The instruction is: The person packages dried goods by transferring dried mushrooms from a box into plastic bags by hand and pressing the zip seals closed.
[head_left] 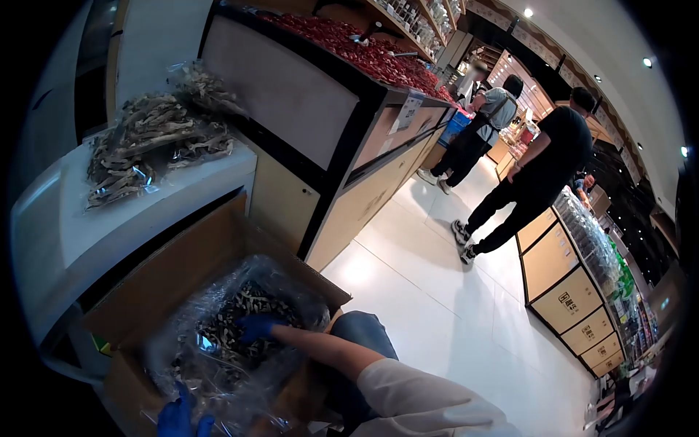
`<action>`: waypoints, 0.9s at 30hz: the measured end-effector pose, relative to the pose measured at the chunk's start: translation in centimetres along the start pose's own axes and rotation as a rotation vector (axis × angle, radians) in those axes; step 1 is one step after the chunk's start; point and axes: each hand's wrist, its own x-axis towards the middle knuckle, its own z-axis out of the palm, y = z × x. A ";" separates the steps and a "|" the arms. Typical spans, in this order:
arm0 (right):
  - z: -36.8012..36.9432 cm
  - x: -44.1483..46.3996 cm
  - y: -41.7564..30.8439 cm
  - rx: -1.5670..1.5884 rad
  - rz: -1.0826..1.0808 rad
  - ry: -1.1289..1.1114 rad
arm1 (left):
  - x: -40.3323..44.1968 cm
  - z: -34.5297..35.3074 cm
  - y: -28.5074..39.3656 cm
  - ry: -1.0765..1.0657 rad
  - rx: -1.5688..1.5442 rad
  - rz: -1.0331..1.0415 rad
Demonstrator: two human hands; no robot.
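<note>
My right hand (258,328), in a blue glove, reaches into a clear plastic bag (290,285) and touches the dark and pale dried pieces inside, which look like dried mushrooms (244,297). Its fingertips are hard to make out among them. The bag lines an open cardboard box (171,266) on the floor side, in front of my knee. At the bottom edge, my left hand (182,416), also gloved in blue, is beside the bag's near side with its visible fingers apart. Part of that hand is cut off by the frame.
Clear bags of dried mushrooms (156,138) lie on a white stand (196,178) behind the box. A display counter (280,102) heaped with red dried goods (328,44) runs alongside. Several people stand in the tiled aisle (415,269); another counter (564,298) is at right.
</note>
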 end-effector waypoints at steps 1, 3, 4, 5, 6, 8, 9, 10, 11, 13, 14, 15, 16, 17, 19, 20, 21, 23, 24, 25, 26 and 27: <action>0.5 -0.2 -0.4 -0.073 0.077 0.050 | 0.0 0.1 0.0 -0.022 -0.012 -0.025; 0.0 -1.3 -2.3 -0.142 0.156 0.099 | 0.0 0.4 -0.1 -0.013 -0.026 -0.012; -0.6 -1.8 -3.0 -0.172 0.160 0.104 | 0.0 0.5 -0.2 -0.002 -0.038 -0.002; -0.8 -2.1 -3.5 -0.200 0.162 0.106 | 0.0 0.4 0.0 -0.008 -0.035 -0.003; 0.1 -1.3 -2.3 -0.193 0.159 0.101 | 0.0 0.1 0.1 -0.004 -0.027 -0.019; 0.6 -0.2 -1.0 -0.132 0.092 0.300 | -0.2 -0.1 0.0 -0.003 -0.014 -0.047; 0.7 -0.9 -0.8 -0.058 0.027 0.361 | -0.4 0.1 -0.4 0.003 0.025 -0.057; 0.3 -0.8 -0.7 -0.056 0.019 0.351 | -0.6 0.1 -0.6 0.009 0.064 -0.069; 0.4 -0.2 0.2 -0.077 -0.013 0.336 | -0.6 0.1 -0.6 0.006 0.068 -0.082; -0.1 -0.3 -0.2 -0.096 -0.053 0.313 | 0.0 -0.4 -0.3 0.213 0.017 -0.028; -1.0 -1.2 -1.3 -0.088 0.002 0.287 | 0.1 -0.4 -0.2 0.215 0.019 -0.037; -1.6 -1.8 -1.8 -0.084 0.056 0.266 | 0.3 -0.4 -0.1 0.218 0.033 -0.069; -2.2 -2.3 -2.5 -0.091 0.050 0.264 | 0.4 -0.5 0.0 0.222 0.047 -0.101; -2.4 -2.7 -2.8 -0.091 0.059 0.273 | 0.3 -0.6 -0.2 0.228 0.046 -0.106; -3.1 -3.3 -3.2 -0.099 0.074 0.277 | 0.1 -0.5 -0.4 0.211 -0.029 -0.164; -3.7 -3.6 -3.3 -0.170 0.019 0.232 | 0.0 -0.6 -0.2 0.211 -0.036 -0.165; -4.0 -3.8 -3.5 -0.238 -0.036 0.186 | 0.0 -0.8 0.1 0.216 -0.054 -0.173; -4.1 -4.2 -4.0 -0.242 -0.007 0.176 | -0.2 -1.1 0.5 0.218 -0.078 -0.180; -4.3 -4.5 -4.3 -0.246 0.020 0.173 | -0.1 -1.2 0.6 0.204 -0.088 -0.199; -4.5 -4.9 -4.6 -0.248 0.029 0.175 | 0.0 -1.3 0.7 0.190 -0.099 -0.216; -4.6 -5.3 -5.0 -0.260 -0.012 0.217 | 0.0 -1.1 0.6 0.188 -0.105 -0.213; -4.9 -5.6 -5.9 -0.270 -0.058 0.256 | 0.1 -0.9 0.4 0.214 -0.110 -0.194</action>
